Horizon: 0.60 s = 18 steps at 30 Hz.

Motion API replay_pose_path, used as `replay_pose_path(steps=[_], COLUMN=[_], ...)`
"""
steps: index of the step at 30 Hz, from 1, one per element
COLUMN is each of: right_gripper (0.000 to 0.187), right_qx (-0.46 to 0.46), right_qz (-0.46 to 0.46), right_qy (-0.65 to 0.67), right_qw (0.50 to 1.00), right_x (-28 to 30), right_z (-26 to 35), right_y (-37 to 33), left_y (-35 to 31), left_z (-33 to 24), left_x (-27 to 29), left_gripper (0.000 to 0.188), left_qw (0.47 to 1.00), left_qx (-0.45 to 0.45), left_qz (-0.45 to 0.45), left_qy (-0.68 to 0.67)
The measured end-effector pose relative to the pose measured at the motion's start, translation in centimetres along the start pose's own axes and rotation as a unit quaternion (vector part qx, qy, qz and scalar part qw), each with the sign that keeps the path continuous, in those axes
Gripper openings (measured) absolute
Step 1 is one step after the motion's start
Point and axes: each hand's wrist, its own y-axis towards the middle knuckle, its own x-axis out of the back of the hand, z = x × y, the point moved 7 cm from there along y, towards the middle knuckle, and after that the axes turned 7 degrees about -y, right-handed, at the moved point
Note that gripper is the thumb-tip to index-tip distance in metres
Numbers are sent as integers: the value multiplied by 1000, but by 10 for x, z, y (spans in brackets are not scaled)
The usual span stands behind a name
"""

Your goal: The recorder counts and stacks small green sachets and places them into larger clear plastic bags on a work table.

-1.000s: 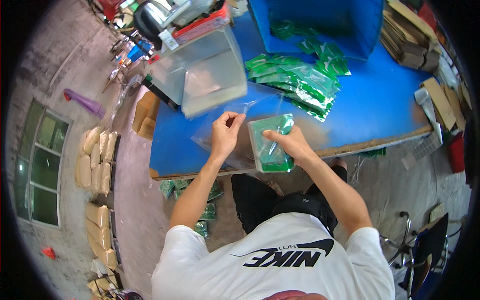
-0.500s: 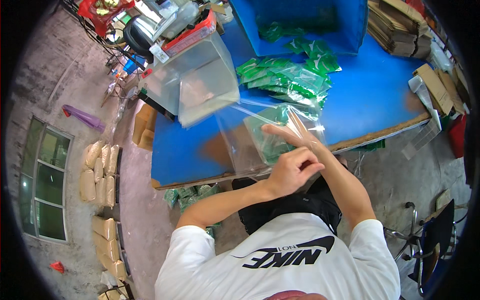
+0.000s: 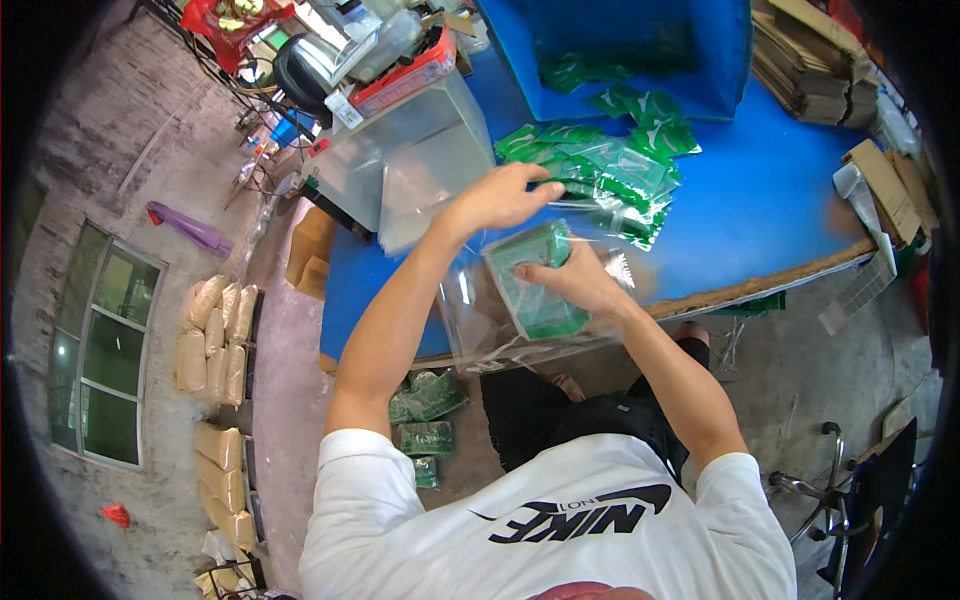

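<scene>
My right hand [image 3: 578,280] grips a stack of green packets [image 3: 528,308] near the table's front edge, its thumb pressed over the top face. A clear plastic bag [image 3: 462,310] lies around the stack, spreading out on its left side; how far the hand reaches inside it I cannot tell. Farther up, my left hand [image 3: 505,195] is at the left edge of a loose heap of green packets [image 3: 610,175]. Its fingers are bent a little and apart, with nothing visible held in them. Whether the fingertips touch the heap I cannot make out.
A blue bin [image 3: 620,50] lies with its opening toward me behind the heap. Clear bags [image 3: 425,180] lean on a translucent box at left. Flattened cardboard [image 3: 810,60] is stacked at far right. Green packs [image 3: 425,437] lie on the floor under the table's edge.
My left hand has moved from beside my right wrist up and left to the heap. My right hand, flat and extended before, now bends around the packet stack. The view has shifted slightly.
</scene>
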Motion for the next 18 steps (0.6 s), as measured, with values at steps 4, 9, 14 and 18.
replay_pose_path(steps=[4,9,14,18], right_gripper=[42,47,49,53], right_qx=[-16,-17,-19,-11], right_qz=[-14,64,202,246], right_qy=[0,-10,-346,-267], right_qw=[1000,998,916,932], right_x=[-3,-29,-68,-71], right_z=[2,0,-38,-37], right_y=[-1,10,32,19], left_y=[-11,-22,-18,-36], left_z=[11,28,-72,-118], left_x=[16,9,-26,-89], left_gripper=[36,22,18,18], left_qw=[991,990,989,945], left_qx=[87,26,-145,-186], left_qz=[105,90,34,103], left_qy=[-2,-109,-6,250])
